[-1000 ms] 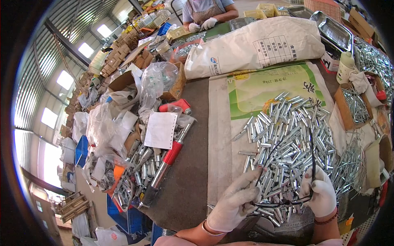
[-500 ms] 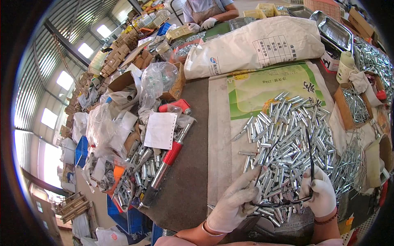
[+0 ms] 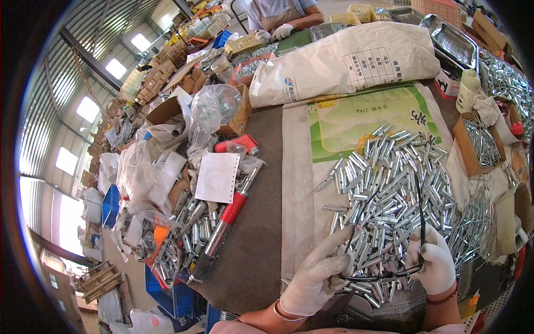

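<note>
A big pile of short shiny metal tubes lies on a flattened sack in front of me. Both my hands wear white gloves. My left hand pinches the left end of a pair of thin black eyeglasses, and my right hand grips the right end. The glasses hang just above the near edge of the pile, with their two thin arms pointing away from me over the tubes.
A full white sack lies across the far side, with a green printed sack under the pile. To the left are a red-handled tool, a paper sheet and plastic bags. A cardboard box of metal parts, a white bottle and metal trays stand right. Another person works opposite.
</note>
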